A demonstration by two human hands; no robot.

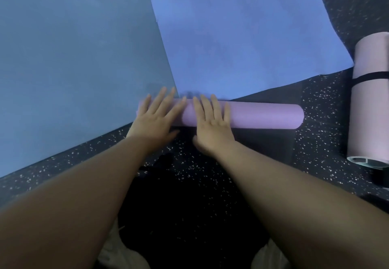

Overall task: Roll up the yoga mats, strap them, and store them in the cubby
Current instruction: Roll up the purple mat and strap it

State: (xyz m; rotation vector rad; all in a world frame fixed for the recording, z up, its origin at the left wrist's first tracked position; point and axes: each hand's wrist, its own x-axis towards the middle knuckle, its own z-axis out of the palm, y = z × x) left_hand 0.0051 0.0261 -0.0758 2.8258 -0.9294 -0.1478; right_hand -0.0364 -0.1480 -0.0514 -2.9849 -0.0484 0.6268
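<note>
Pressing flat w/ both open hands (156, 119) (212, 124), purple roll (263, 116) lies left-right.

pink rolled mat (370, 100) cut by right edge

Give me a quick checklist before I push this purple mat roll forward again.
1. Both hands on the roll: ok. The left hand and right hand lie flat on the purple roll.
2. Hands centred: not ok. Both sit toward its left end; the right end is unsupported.
3. Flat part of the mat ahead: not ok, its far edge ripples.
4. Roll square to the mat: cannot tell.
5. Path clear: ok. The strapped pink mat lies off to the right.
6. Strap for this roll in reach: cannot tell.
</note>
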